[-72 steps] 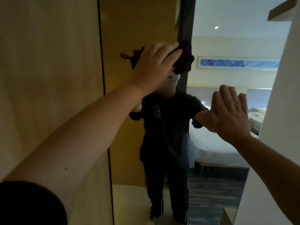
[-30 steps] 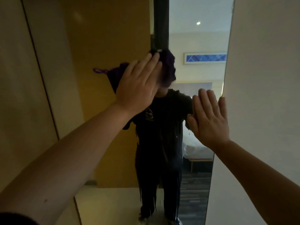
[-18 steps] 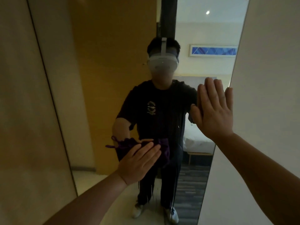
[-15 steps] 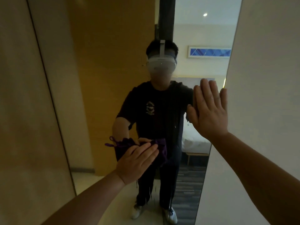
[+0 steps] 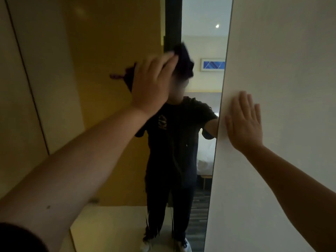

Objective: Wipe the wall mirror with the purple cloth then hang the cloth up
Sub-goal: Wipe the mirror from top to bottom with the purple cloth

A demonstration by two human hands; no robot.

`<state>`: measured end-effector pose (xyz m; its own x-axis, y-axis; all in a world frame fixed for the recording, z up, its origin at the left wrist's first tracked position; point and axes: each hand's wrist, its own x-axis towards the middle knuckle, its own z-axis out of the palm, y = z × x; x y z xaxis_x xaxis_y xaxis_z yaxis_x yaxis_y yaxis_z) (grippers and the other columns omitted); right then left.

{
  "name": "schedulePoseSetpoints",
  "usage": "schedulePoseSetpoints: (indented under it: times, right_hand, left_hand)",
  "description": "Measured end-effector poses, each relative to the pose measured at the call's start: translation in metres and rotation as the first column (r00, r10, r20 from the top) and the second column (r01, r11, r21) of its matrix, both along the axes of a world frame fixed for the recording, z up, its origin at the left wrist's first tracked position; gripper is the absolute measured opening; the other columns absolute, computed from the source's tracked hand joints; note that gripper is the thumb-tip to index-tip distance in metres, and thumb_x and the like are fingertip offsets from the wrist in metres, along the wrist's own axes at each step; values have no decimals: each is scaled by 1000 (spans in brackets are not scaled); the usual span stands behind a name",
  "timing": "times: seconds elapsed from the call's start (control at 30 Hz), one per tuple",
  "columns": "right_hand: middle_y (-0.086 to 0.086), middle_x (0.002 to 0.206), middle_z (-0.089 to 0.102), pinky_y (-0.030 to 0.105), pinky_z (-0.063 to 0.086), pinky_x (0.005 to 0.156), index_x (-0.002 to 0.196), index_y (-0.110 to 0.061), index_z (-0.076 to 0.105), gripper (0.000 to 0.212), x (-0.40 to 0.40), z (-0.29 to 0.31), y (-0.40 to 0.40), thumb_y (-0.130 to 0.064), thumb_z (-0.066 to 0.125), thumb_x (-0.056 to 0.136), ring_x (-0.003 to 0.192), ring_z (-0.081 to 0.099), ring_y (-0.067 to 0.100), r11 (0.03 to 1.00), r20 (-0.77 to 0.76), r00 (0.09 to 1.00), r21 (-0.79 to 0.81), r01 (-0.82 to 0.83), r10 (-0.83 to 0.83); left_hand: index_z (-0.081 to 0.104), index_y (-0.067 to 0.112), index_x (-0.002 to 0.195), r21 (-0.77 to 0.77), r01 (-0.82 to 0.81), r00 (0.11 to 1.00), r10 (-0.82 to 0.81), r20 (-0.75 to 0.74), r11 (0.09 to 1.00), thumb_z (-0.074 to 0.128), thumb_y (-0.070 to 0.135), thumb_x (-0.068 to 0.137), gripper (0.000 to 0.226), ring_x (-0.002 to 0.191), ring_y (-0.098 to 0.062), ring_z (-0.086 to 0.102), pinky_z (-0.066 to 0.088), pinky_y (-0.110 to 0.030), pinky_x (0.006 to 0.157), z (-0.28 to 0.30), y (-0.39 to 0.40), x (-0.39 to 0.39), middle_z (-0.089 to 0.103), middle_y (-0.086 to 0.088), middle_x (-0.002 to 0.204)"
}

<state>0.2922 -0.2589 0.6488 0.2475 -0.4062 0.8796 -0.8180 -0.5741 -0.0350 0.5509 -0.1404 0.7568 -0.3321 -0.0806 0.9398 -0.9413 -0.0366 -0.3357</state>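
Note:
The tall wall mirror (image 5: 112, 42) fills the middle of the head view and reflects a person in dark clothes. My left hand (image 5: 153, 84) presses the dark purple cloth (image 5: 183, 62) flat against the upper part of the glass; the cloth sticks out past my fingertips and its hanging loop shows to the left of my hand. My right hand (image 5: 243, 122) lies flat with spread fingers on the white wall (image 5: 281, 70), just right of the mirror's right edge. It holds nothing.
Wood-toned panels (image 5: 21, 110) run along the left of the mirror. The white wall stands out on the right. In the reflection I see a bed, a framed blue picture and dark patterned floor.
My left hand has swept the cloth from waist height back up to the upper part of the glass. My right hand has shifted off the mirror onto the white wall.

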Motion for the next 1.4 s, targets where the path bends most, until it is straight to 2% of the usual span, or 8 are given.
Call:
schedulePoseSetpoints:
  times: [0.2,0.5,0.6,0.73,0.87,1.13,1.23,1.4]
  right_hand:
    - [16,165,3,49,-1,123,156,-7,8,65,2,-8,-22,-44,20,104,152,-6,28,997,-19,999,-69,28,-30]
    - [14,165,4,44,-4,123,156,-8,10,62,-2,-8,-22,-38,28,105,150,-7,23,993,-8,1000,-115,-21,21]
    - [16,165,6,46,-1,123,156,-9,13,61,-6,-5,-15,-36,30,105,150,-8,23,996,-38,999,-84,-22,19]
    - [16,165,5,46,1,123,156,-8,14,59,-13,1,-6,-34,33,106,150,-7,24,999,-88,996,-43,-14,10]
    - [15,165,2,44,-1,122,157,-9,11,60,-19,3,-3,-32,33,106,151,-9,25,999,-161,987,-27,18,-22]
    - [9,163,-8,42,-3,123,157,-12,4,61,-24,1,-12,-33,29,107,151,-10,26,999,-222,975,-41,25,-34]
    - [7,162,-13,42,-5,123,157,-13,0,62,-23,0,-14,-34,29,106,151,-13,24,999,-217,976,-45,28,-37]
    - [9,163,-6,41,-4,123,157,-10,10,59,-20,-1,-12,-31,31,106,151,-10,24,999,-178,984,-47,3,-11]
  left_hand:
    - [42,10,147,95,-159,984,151,92,983,41,34,103,50,144,-28,34,31,-46,113,22,-27,-28,39,-10,155]
    - [35,13,151,343,-182,925,42,377,922,61,24,95,63,146,-27,31,33,-44,113,-245,-11,-16,35,-7,157]
    - [42,19,148,427,-184,926,9,378,885,57,26,97,53,142,-22,37,35,-39,109,-285,0,-9,39,-1,155]
    - [53,20,139,478,-116,944,-53,326,871,62,21,96,44,125,-21,53,49,-37,88,-268,7,-16,52,2,145]
    - [55,19,135,411,-40,970,-63,233,911,49,13,99,38,121,-22,53,46,-39,91,-220,2,-25,56,1,139]
    - [54,11,136,100,-44,997,38,64,994,54,14,95,41,129,-30,47,39,-45,103,16,-37,-68,55,-7,141]
    - [51,12,140,83,-100,992,92,90,992,51,25,99,43,136,-27,44,37,-44,105,10,-45,-74,49,-6,148]
    - [51,12,142,141,-36,969,0,249,989,50,23,103,40,138,-28,44,35,-44,106,-104,-42,-67,48,-7,150]
